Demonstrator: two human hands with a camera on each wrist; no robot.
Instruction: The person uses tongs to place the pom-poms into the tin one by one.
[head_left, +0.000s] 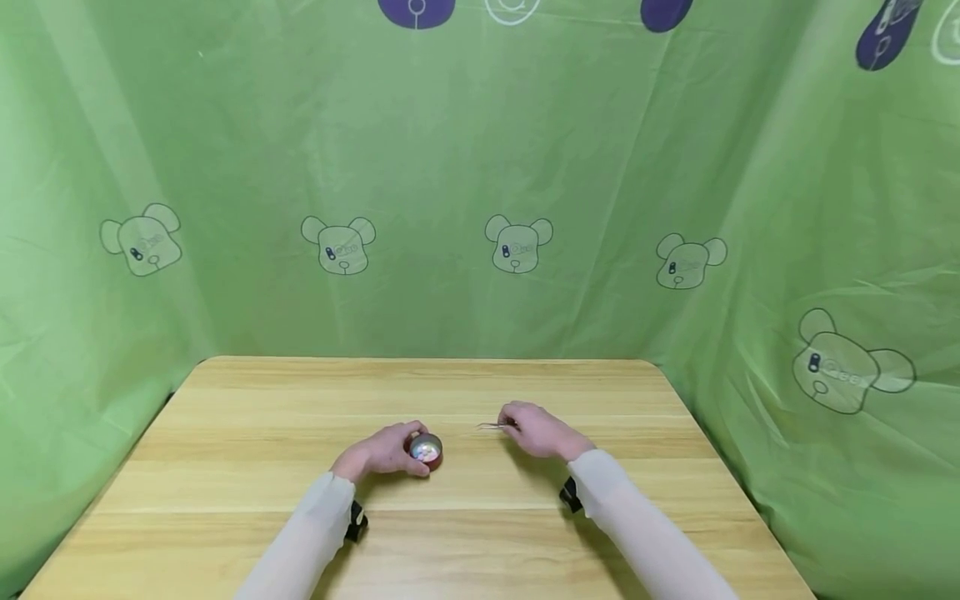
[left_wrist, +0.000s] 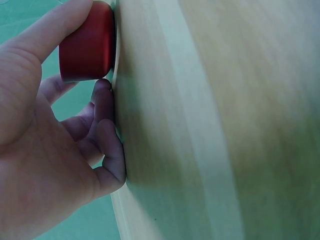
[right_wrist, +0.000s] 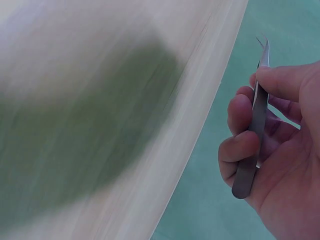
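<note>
The left hand [head_left: 382, 452] grips a small round red container [head_left: 426, 451] between thumb and curled fingers, and the right hand [head_left: 537, 431] pinches a pair of metal tweezers [head_left: 495, 426], thumb laid on the flat of the blades and fingers curled beneath.

Much is hard to read. From the head camera the container's shiny top glares, so what lies inside cannot be told; its red wall shows only as a thin rim below. The tweezers there are a faint silver sliver, and their tips are too small to judge as parted or closed. The left wrist view shows only the container's red side [left_wrist: 87, 42] (its top is turned away), pressed against the wooden table [left_wrist: 215, 120]. The right wrist view is blurred across the tabletop, though the tweezers [right_wrist: 255, 130] are sharp.

The tweezers lie nearly level, their long axis running left to right, points toward the person's left and the container, butt end tucked into the palm. The container sits upright on the table [head_left: 480, 517], just left of centre, apart from the tweezer tips.

Both forearms, in pale sleeves, angle inward from the near edge. The left hand rests on the table beside the container, its knuckles touching the wood; the right hand is just above the surface, wrist low.
</note>
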